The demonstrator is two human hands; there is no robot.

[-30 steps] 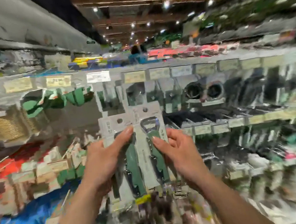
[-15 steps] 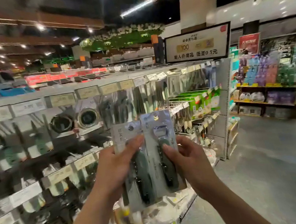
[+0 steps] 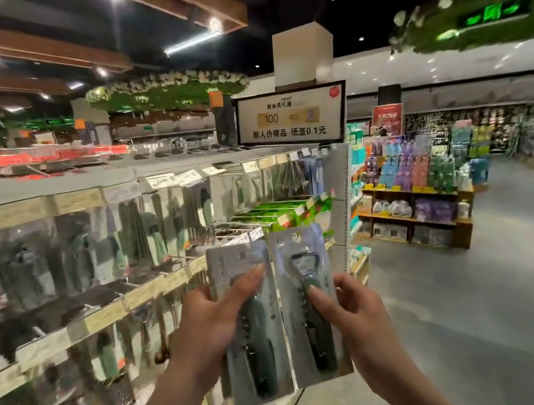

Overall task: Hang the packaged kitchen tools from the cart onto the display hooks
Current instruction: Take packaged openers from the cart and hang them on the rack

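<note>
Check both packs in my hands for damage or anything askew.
Nothing stands out. The left pack, held by the left hand, and the right pack, held by the right hand, look flat, roughly upright and untorn. The display rack is too blurred to judge.

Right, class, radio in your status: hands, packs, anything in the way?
Left hand grips left pack, right hand grips right pack. Both held side by side, not yet hung. Display rack to their left; nothing seen between.

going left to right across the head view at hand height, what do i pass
display rack of hanging tools → left hand → left package → right package → right hand → wooden shelf of bottles across the aisle
</note>
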